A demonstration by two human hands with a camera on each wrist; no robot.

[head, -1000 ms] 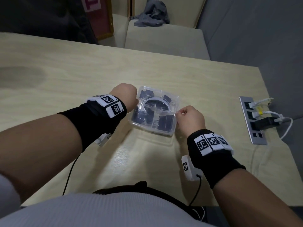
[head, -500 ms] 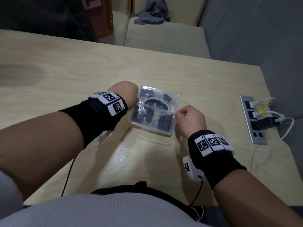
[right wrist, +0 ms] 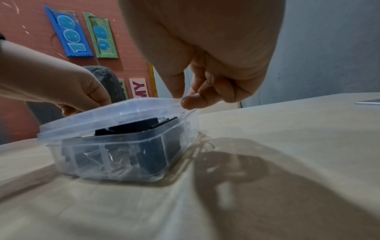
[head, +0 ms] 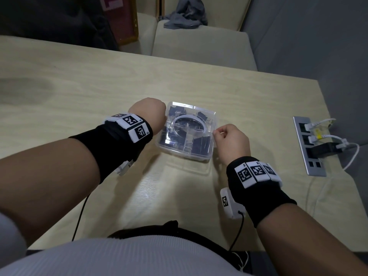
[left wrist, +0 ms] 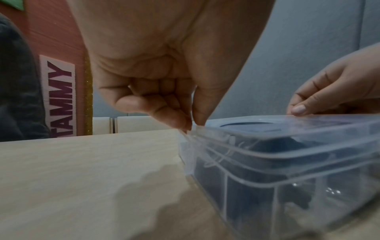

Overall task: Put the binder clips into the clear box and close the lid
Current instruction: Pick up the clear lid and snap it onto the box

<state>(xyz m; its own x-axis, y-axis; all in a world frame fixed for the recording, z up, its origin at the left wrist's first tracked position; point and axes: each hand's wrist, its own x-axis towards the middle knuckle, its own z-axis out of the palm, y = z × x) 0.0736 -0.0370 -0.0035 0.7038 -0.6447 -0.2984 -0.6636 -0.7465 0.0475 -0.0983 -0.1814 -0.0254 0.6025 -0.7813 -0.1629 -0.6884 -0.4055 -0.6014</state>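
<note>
The clear box (head: 185,156) stands on the table, holding several black binder clips (head: 201,145). Its clear lid (head: 192,116) lies on top. My left hand (head: 148,114) is at the box's left side; in the left wrist view its thumb and forefinger (left wrist: 191,125) pinch the lid's edge (left wrist: 287,129). My right hand (head: 229,139) is at the right side, thumb and forefinger (right wrist: 183,101) pinching the lid's (right wrist: 115,113) right edge, which sits slightly above the rim there. The clips (right wrist: 135,128) show dark through the box wall. I cannot tell whether the lid is snapped down.
A metal power strip (head: 308,148) with white and black plugs and cables lies near the table's right edge. Beige seats (head: 201,44) with a grey cloth (head: 185,14) stand beyond the far edge. Bare tabletop (head: 69,86) surrounds the box.
Both hands keep hold of the lid's two edges and the box stays where it was. Only the view has shifted slightly.
</note>
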